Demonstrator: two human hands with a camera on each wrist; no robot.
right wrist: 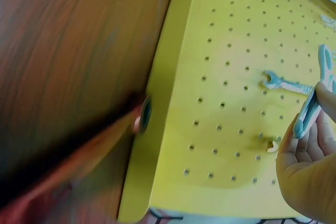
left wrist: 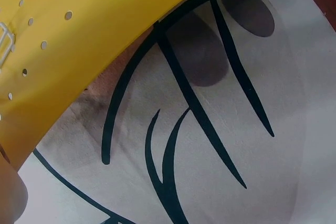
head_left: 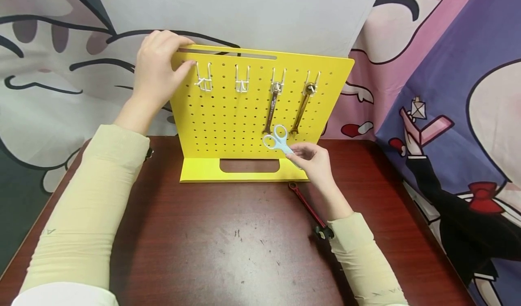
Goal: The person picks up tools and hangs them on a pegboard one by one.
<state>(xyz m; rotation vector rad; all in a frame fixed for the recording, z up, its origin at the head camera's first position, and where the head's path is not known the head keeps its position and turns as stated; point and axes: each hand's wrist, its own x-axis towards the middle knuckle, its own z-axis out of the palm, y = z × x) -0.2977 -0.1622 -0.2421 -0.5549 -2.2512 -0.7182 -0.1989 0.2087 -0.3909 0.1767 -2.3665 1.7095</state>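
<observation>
A yellow pegboard [head_left: 325, 66] stands on the table. My left hand [head_left: 158, 64] grips its upper left corner, thumb at the front face and fingers over the top edge. My right hand [head_left: 315, 163] pinches light-blue scissors [head_left: 283, 147] by the blade end, with the handle loops pointing up in front of the board's lower right. In the right wrist view, thumb and fingers close around the scissors [right wrist: 310, 113]. Two wrenches, one silver [head_left: 271, 111] and one darker [head_left: 300, 111], hang from hooks just above the scissors.
Two white wire hooks, the far left one [head_left: 204, 83] and its neighbour [head_left: 242, 85], hold nothing. A red wrench [head_left: 303, 200] lies on the brown table [head_left: 211, 238] below my right hand. Printed cloth [head_left: 439, 129] hangs behind and to the right.
</observation>
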